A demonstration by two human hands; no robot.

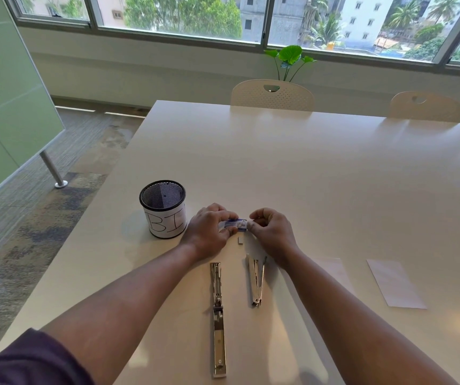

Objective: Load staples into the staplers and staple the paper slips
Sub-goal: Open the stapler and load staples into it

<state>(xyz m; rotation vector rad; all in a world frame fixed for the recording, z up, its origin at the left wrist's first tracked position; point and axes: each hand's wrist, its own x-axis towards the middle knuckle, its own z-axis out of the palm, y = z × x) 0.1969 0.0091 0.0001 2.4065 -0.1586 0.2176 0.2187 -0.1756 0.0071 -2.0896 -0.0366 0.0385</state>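
Both hands hold a small blue-and-white staple box (235,223) just above the table. My left hand (209,232) grips its left end and my right hand (271,232) pinches its right end. A short strip of staples (240,241) lies on the table right below the box. A metal stapler (218,318) lies unfolded flat, stretching toward me between my forearms. A second metal stapler (256,279) lies to its right, hinged partly open in a narrow V. Two white paper slips lie at the right: one (395,283) in full view, the other (334,270) partly under my right forearm.
A black mesh cup (163,208) with a white paper label stands left of my left hand. The white table (278,162) stretches far ahead, with two white chairs (272,95) at its far side. The table's left edge drops to carpeted floor.
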